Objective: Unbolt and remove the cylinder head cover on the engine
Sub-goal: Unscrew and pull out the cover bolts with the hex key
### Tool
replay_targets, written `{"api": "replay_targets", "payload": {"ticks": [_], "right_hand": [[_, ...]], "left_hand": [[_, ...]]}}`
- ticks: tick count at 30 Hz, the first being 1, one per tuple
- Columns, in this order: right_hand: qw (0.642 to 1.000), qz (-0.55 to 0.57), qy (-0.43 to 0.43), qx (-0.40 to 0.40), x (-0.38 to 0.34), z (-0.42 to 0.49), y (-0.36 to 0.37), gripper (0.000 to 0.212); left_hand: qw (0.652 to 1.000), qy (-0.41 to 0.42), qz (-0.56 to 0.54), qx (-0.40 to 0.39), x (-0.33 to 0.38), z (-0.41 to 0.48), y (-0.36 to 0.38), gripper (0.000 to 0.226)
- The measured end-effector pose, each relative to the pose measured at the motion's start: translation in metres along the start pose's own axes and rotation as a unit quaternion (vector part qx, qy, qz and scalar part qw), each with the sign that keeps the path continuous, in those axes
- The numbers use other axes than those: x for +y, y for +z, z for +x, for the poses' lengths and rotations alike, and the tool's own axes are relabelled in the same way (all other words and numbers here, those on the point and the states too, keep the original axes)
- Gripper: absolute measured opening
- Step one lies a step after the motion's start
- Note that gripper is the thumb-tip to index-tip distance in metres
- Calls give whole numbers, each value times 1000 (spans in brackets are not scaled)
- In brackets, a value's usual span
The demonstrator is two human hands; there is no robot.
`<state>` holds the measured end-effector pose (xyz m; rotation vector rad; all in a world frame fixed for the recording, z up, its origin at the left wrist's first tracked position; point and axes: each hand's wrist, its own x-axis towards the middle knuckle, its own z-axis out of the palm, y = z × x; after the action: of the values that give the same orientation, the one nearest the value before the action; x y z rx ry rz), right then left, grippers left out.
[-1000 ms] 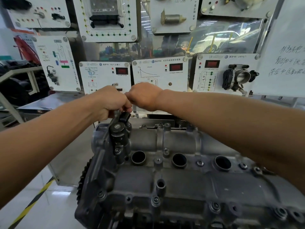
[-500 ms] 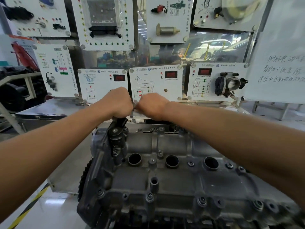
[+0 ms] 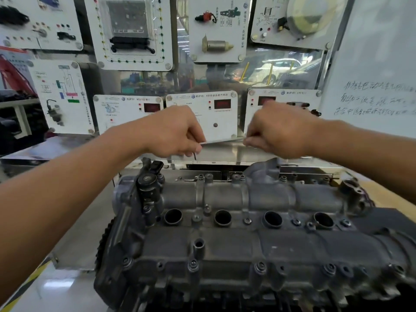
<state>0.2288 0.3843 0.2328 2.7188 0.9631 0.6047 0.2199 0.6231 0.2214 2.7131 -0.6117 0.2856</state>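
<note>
Left hand: the left hand [image 3: 173,134] is raised above the far edge of the engine, knuckles up. Its fingers are curled tight round one end of a thin metal bar [image 3: 222,141].
Right hand: the right hand [image 3: 279,131] is at about the same height, off to the right. Its fingers are also curled, and its fingertips pinch the bar's other end.
Metal bar: pale and slim, it runs almost level across the gap between the two hands. It is blurred. A short dark stem [image 3: 195,156] pokes down from under the left hand's fingers; what it joins to cannot be told.
Cylinder head cover: the grey cast cylinder head cover [image 3: 225,244] sits on the engine, below both hands and nearer the viewer. Neither hand touches it.
Cover details: four round openings [image 3: 222,218] stand in a row along its middle. Bolts [image 3: 193,264] sit in place along its near edge.
Left end of engine: a black sensor [image 3: 148,185] stands upright on the cover's left end, just below the left hand. A toothed wheel [image 3: 102,242] shows at the engine's left side.
Behind the hands: a shiny metal shelf [image 3: 225,154] lies beyond the engine. Above it hang white training panels [image 3: 202,109] with small red displays.
Far right: a whiteboard [image 3: 371,75] with handwriting.
Lower left: pale floor with a yellow and black stripe [image 3: 33,275].
</note>
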Motion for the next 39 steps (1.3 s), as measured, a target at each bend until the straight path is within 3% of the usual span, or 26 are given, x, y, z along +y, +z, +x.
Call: {"api": "replay_targets", "payload": {"ticks": [5,10,20,28,39], "right_hand": [[990,123,59,28,-29,-52,18,40],[975,210,61,51,-56,-68,32,46],[964,245,68,72,-76,-78,40,46],[962,257,67,66,-79,-77,40,29],[959,265,63,73,-115,-66,48,34]], "left_hand": [[997,42,26,-54,4,2,18,18],[996,77,35,-39,-1,-5,31,18],[992,102,70,-10,-2,-9,35,14],[996,85,30,-3,-3,-11,37,14],[995,92,43,-14,-8,-12,40,17]]}}
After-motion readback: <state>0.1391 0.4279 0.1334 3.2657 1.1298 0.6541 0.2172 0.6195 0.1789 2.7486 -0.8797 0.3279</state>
